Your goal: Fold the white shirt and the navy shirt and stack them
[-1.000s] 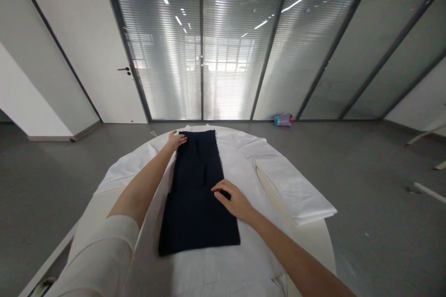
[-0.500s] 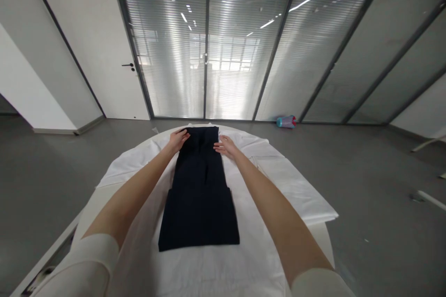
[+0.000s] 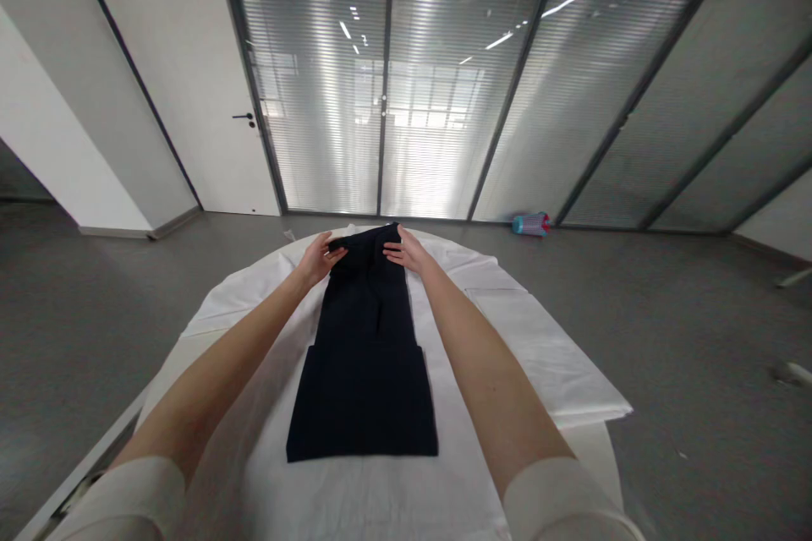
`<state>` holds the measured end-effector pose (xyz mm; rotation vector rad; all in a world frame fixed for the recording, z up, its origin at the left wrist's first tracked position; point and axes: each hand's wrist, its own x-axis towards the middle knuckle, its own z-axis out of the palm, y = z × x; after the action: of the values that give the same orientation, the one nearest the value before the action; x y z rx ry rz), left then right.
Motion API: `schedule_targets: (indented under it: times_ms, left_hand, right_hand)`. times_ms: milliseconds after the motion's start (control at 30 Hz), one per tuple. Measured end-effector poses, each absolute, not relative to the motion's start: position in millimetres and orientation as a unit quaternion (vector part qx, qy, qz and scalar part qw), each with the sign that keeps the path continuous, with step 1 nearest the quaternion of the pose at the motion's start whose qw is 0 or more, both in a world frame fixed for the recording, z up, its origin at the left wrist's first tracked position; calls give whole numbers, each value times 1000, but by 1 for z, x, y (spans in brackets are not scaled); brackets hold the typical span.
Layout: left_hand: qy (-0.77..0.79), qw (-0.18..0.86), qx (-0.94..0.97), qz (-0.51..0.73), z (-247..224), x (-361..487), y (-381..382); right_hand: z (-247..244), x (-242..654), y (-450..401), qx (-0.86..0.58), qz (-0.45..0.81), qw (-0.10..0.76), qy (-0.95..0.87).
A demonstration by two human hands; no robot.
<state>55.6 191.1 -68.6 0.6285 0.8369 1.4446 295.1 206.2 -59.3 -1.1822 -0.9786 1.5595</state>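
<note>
A folded dark navy garment (image 3: 364,397) lies lengthwise on the white cloth, its near part wider than its far part. What kind of garment it is, I cannot tell. My left hand (image 3: 317,259) grips its far left corner, thumb and fingers closed about the fabric. At the far right corner my right hand (image 3: 409,253) pinches the cloth, with several fingers lying over its top. Between both hands the far edge is lifted and slightly bunched.
A white cloth (image 3: 469,439) covers most of the round-ended table (image 3: 593,448) and hangs past its right edge. On the grey floor by the glass partition (image 3: 431,161) lies a blue and red object (image 3: 530,225). A white door (image 3: 183,84) stands at the left.
Both hands have closed on the garment's far corners. The far edge, flat before, is now raised and creased. My right hand has moved slightly inward and up; the near part stays in place.
</note>
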Motion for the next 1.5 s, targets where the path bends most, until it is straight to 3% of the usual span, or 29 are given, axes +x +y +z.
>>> schedule_targets:
  times_ms: [267,467,600,733,867,967,1167,1367,1433,1500]
  left_hand:
    - [487,540,360,585,-77,57,163]
    - [538,516,397,535,-104,48,117]
    - [570,508,380,522,-108,40,106]
    - [571,555,361,485,-93,35,112]
    - [507,647,345,452,-80,34,109]
    - [467,693,344,428,-85,32,96]
    - [448,658,407,448,-104,30,73]
    - [450,628,439,459,-110,28,69]
    - [485,577,474,456,-112,27,72]
    - [535,458,544,457,-110,27,76]
  right_hand:
    - [-39,294,195,-554,608,489,-289]
    - [-39,310,170,-605,604,365,-369]
    - [-54,318,140,-605,611,345,-376]
    - [-64,317,114,-588,615,370,-373]
    - [-74,313,93,-525,617,453,-373]
    - [-87,310,76,-534,598,427,-418]
    - [-101,308,64,-606,466,360,-535]
    - [-106,310,53,-621,214,315,-685]
    - [-104,309,43,-648,130,271,-700]
    - [-97,304,37,-660,54,253,-705]
